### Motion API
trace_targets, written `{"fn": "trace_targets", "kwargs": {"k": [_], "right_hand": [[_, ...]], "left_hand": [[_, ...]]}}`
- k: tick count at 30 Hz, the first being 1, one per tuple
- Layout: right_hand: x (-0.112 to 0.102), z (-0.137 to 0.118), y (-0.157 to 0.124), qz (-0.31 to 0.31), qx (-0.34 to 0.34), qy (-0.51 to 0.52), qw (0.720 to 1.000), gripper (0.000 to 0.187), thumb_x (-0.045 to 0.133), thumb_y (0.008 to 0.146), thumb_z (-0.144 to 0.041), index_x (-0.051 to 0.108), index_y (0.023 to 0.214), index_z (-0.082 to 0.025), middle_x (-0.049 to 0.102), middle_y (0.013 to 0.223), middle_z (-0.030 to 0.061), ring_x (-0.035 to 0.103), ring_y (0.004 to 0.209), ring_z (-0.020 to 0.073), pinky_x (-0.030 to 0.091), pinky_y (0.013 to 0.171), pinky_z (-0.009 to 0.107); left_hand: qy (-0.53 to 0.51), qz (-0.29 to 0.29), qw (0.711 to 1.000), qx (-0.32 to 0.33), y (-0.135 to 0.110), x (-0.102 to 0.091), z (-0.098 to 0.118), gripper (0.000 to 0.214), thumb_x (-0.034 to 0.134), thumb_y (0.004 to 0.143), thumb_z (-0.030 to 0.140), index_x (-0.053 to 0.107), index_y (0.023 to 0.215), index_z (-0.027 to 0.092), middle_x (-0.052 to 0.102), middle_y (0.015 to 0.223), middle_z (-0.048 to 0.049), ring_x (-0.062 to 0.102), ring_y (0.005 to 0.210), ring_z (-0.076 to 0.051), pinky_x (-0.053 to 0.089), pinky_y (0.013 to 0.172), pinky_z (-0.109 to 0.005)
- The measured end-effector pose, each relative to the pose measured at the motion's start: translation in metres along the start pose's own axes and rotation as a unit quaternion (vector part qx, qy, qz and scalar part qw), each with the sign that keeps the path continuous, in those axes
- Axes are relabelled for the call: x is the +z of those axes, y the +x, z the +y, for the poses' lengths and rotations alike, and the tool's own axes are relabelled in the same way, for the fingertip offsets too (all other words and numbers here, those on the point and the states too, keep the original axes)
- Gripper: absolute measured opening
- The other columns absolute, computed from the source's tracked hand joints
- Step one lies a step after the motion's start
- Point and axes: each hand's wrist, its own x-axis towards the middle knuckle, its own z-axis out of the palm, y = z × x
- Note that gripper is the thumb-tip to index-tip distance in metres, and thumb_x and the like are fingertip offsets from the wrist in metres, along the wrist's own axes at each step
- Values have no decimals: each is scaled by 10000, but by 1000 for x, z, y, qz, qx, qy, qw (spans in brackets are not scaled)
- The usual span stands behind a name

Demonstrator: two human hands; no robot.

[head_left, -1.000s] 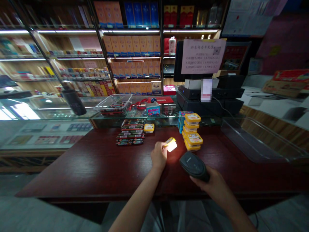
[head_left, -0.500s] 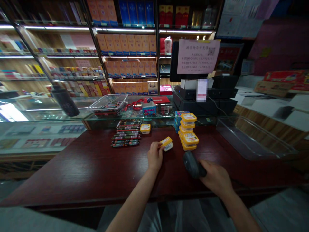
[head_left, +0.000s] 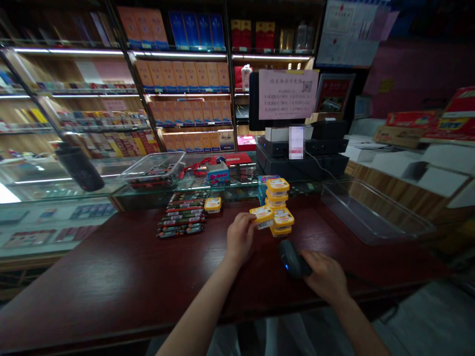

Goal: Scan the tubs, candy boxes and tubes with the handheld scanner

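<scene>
Between the thumb and fingers of my left hand (head_left: 240,238) is a small yellow-lidded plastic tub (head_left: 262,216), its barcode side facing me. It is held right beside two stacks of like tubs (head_left: 282,218); whether it touches them I cannot tell. My right hand (head_left: 326,274) is wrapped round the handle of a dark barcode scanner (head_left: 291,259), which shows a small blue light. The scanner's head is a little in front of the stacks. One more yellow tub (head_left: 213,205) sits farther left, by a row of dark stick-shaped packets (head_left: 183,215).
A clear plastic bin (head_left: 374,212) lies at the right of the dark red table (head_left: 122,267). Behind stand a blue-pink box (head_left: 218,173), a clear tray of packets (head_left: 154,170), a monitor with a pink notice (head_left: 285,94) and a black bottle (head_left: 79,165). Stocked shelves line the back.
My left hand has brought the tub rightward and up to the stacked tubs. A blue light now shows on the scanner, still in my right hand. The view has shifted slightly.
</scene>
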Motion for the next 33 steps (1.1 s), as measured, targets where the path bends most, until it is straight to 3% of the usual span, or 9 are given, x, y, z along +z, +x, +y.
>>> {"fn": "trace_targets", "kwargs": {"k": [7, 12, 19, 24, 28, 33], "right_hand": [[-5, -2, 1, 2, 13, 24, 1000, 298, 515, 741, -157, 617, 1016, -207, 696, 898, 46, 628, 821, 198, 421, 727, 294], [-7, -4, 1, 3, 24, 32, 999, 302, 516, 768, -180, 617, 1050, -218, 698, 889, 41, 633, 818, 195, 417, 719, 292], [-7, -4, 2, -8, 29, 39, 999, 329, 534, 751, -176, 620, 1066, -222, 699, 935, 41, 632, 851, 193, 426, 766, 289], [-7, -3, 1, -9, 28, 24, 999, 312, 526, 761, -190, 619, 1058, -214, 700, 920, 40, 633, 853, 193, 427, 760, 288], [-10, -4, 3, -10, 29, 29, 999, 287, 530, 769, -211, 622, 1041, -208, 697, 879, 36, 631, 826, 189, 421, 742, 286], [-12, -4, 3, -11, 28, 24, 999, 302, 516, 774, -225, 621, 1057, -199, 697, 891, 48, 627, 823, 192, 414, 724, 286]], "left_hand": [[87, -70, 993, 43, 29, 34, 39, 128, 502, 891, 274, 598, 956, 221, 631, 980, -41, 607, 911, -165, 487, 789, -276], [150, -142, 976, 68, 28, 53, 35, 152, 478, 899, 266, 601, 977, 225, 619, 1023, -50, 591, 859, -162, 460, 775, -275], [128, -135, 980, 65, 21, 50, 27, 195, 504, 886, 308, 578, 1059, 260, 580, 1142, -41, 593, 949, -172, 476, 818, -283], [13, -94, 995, -9, 3, 51, 10, 464, 656, 771, 258, 469, 1196, 251, 505, 1217, -64, 559, 1083, -200, 491, 902, -351], [-21, -139, 986, -92, -10, 66, -9, 501, 729, 668, 182, 484, 1104, 216, 550, 1060, -44, 589, 974, -189, 515, 830, -347], [-7, -149, 980, -131, -11, 80, -15, 466, 795, 603, 287, 525, 970, 186, 560, 960, -37, 579, 881, -186, 509, 754, -317]]}}
